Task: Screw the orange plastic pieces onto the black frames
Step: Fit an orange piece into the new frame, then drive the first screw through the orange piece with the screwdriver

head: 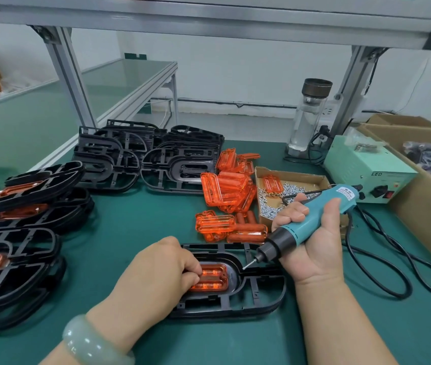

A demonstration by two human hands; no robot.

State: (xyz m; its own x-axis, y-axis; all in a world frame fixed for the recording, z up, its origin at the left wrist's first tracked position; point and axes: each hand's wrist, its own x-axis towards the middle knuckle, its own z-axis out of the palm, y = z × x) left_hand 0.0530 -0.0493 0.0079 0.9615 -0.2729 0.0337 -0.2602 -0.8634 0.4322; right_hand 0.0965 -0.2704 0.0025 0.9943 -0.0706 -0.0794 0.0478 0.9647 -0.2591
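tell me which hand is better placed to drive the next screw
Right. The right hand grips the screwdriver, bit near the orange piece; the left hand holds that piece in the black frame.

This is a small factory assembly station. A green mat covers the tabletop (143,219), which stands under an aluminium-profile frame (69,75) carrying an overhead shelf. Identical parts lie in batches: stacked black frames (119,154) at the back, fitted frames (32,196) piled at the left, a heap of orange plastic pieces (224,191), and a cardboard tray of loose screws (288,185). A corded electric screwdriver (311,222) is wired to a pale green power supply box (367,167). Open cardboard cartons (420,180) line the right edge, and a second bench (119,75) of the same build stands behind, against a bare white wall
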